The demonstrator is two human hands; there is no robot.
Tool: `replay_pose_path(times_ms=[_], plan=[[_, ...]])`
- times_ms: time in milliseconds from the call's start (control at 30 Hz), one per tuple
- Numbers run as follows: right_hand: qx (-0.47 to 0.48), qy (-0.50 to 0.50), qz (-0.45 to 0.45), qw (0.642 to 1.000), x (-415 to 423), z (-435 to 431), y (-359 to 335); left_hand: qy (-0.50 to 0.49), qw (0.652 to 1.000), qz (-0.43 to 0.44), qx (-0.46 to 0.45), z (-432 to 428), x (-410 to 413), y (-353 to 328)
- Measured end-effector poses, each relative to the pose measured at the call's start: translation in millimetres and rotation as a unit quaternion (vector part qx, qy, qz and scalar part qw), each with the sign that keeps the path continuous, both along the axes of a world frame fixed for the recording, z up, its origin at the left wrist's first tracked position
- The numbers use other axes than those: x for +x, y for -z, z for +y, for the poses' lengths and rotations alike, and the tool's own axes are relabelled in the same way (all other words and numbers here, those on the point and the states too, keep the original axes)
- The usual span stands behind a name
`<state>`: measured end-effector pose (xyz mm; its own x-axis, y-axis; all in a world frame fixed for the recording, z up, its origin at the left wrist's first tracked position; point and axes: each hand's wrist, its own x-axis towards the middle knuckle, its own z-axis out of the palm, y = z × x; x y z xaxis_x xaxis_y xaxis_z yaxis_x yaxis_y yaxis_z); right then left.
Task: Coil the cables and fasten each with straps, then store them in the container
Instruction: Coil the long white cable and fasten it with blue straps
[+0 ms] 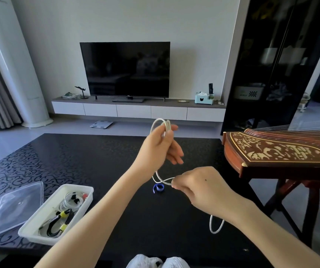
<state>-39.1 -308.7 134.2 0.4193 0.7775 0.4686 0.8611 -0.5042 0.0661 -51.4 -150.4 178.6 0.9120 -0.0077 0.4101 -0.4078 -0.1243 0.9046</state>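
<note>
My left hand (161, 146) is raised above the dark patterned bench (97, 161), pinching a few loops of a white cable (160, 124) between thumb and forefinger, the other fingers loose. My right hand (199, 188), lower and nearer to me, is curled round the same cable, whose free end hangs in a loop below my wrist. A blue strap (158, 188) lies curled on the bench between my hands. To the left stands an open white container (39, 235) holding a black cable (58, 223) bound with yellow straps and a bundle of white cables (72, 202). Its clear lid (18, 207) lies just beside it.
</note>
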Motion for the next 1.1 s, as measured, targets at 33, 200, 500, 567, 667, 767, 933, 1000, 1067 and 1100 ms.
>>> replay_pose_path(times_ms=[33,200,500,567,667,767,933,1000,1067,1100], plan=[[0.01,-0.008,0.021,1.0,-1.5,-3.7,-5.6,0.003,0.999,0.002,0.033,-2.3,-2.4,4.5],[0.105,-0.003,0.05,0.993,-5.3,-21.6,-36.1,0.012,0.994,0.034,0.099,1.6,-8.0,19.5],[0.237,0.045,0.147,0.959,29.2,-14.0,-68.4,0.238,0.938,0.162,-0.191,18.1,-13.9,32.3],[0.276,0.056,0.235,0.93,43.9,-13.7,-61.9,0.311,0.891,0.168,-0.286,26.9,-11.3,33.5],[0.345,0.025,0.408,0.845,52.8,-18.2,-43.9,0.406,0.822,0.161,-0.367,38.6,-10.2,31.9],[0.324,0.025,0.483,0.813,45.4,-15.2,-20.6,0.423,0.795,0.15,-0.408,43.7,-7.3,30.0],[0.342,0.055,0.509,0.788,31.6,-14.5,19.7,0.413,0.762,0.12,-0.485,55.2,0.8,24.6],[0.359,0.091,0.436,0.82,25.8,-14.0,37.4,0.388,0.754,0.11,-0.519,60.7,4.5,21.5],[0.394,0.107,0.334,0.85,17.7,-13.1,50.5,0.352,0.749,0.099,-0.552,63.5,7.7,17.1],[0.424,0.099,0.3,0.849,13.2,-12.7,54.1,0.328,0.751,0.093,-0.566,64.3,8.5,15.0]])
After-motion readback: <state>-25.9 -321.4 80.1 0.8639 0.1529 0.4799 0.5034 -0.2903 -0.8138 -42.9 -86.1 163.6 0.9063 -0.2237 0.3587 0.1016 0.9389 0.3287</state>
